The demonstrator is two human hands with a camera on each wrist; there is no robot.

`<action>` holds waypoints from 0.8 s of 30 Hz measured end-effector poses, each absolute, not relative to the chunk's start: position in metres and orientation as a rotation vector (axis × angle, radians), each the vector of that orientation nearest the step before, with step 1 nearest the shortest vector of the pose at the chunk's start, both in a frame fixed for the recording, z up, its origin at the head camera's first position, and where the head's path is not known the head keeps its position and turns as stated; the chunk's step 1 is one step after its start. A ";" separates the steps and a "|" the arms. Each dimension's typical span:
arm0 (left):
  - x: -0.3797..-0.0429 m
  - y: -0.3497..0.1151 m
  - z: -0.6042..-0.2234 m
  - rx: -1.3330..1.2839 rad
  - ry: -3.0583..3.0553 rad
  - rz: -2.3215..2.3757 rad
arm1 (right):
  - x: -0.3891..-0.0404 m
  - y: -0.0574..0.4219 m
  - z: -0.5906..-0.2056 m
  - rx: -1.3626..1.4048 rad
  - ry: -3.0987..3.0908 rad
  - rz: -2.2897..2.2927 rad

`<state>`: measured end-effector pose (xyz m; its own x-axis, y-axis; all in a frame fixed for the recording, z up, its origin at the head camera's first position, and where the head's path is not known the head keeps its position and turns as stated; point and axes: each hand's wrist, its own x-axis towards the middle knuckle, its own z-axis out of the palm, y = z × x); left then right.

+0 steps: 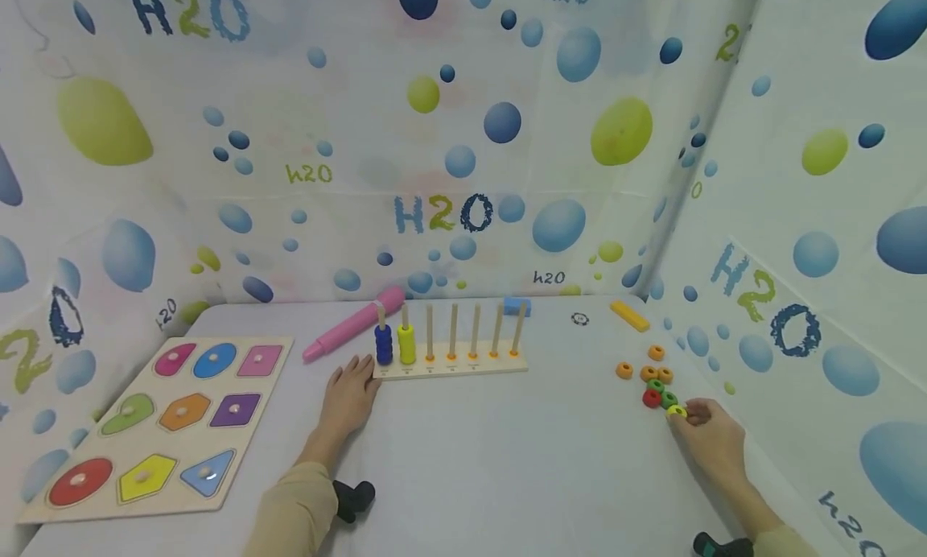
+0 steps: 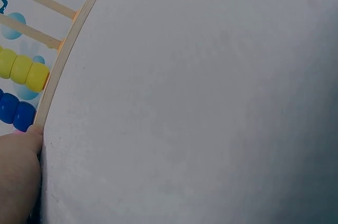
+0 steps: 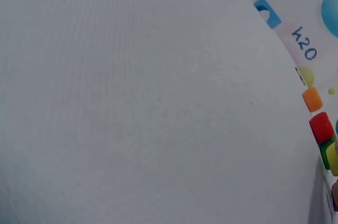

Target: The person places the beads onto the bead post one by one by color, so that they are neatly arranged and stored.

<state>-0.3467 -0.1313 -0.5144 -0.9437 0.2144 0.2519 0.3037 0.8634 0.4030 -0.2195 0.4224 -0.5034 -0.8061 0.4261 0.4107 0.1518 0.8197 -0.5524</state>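
A wooden peg board point(image 1: 463, 367) with several upright pegs stands mid-table. Blue beads point(image 1: 384, 345) are stacked on its leftmost peg and yellow beads point(image 1: 407, 344) on the one beside it. My left hand point(image 1: 350, 396) rests at the board's left end, fingers extended, with the thumb point(image 2: 35, 137) touching the base's end in the left wrist view. On the right, my right hand point(image 1: 713, 440) pinches a yellow bead point(image 1: 677, 410) at the table. Close to it lie a red bead point(image 1: 652, 398), green beads point(image 1: 669, 399) and several orange beads point(image 1: 648, 373).
A shape puzzle board point(image 1: 242, 442) with knobbed pieces lies at the left. Behind the peg board are a pink pen-shaped object point(image 1: 351, 328) and a blue block point(image 1: 517, 306). A yellow-orange bar point(image 1: 629, 315) lies at the back right. Patterned curtains point(image 1: 348, 122) enclose the table.
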 end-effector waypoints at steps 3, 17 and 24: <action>-0.346 -0.131 -0.512 -0.401 -2.825 -0.660 | -0.220 0.421 -0.495 -0.388 -2.429 0.715; -0.348 -0.130 -0.514 -0.394 -2.835 -0.662 | -0.278 0.371 -0.459 -0.023 -2.285 0.960; -0.346 -0.130 -0.513 -0.389 -2.843 -0.672 | -0.307 0.323 -0.427 0.182 -2.205 1.092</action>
<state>-0.3463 -0.1302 -0.5132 -0.9466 0.2085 0.2461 0.2966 0.8623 0.4104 -0.3070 0.3227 -0.4270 -0.7715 0.1586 0.6161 -0.3939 0.6414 -0.6583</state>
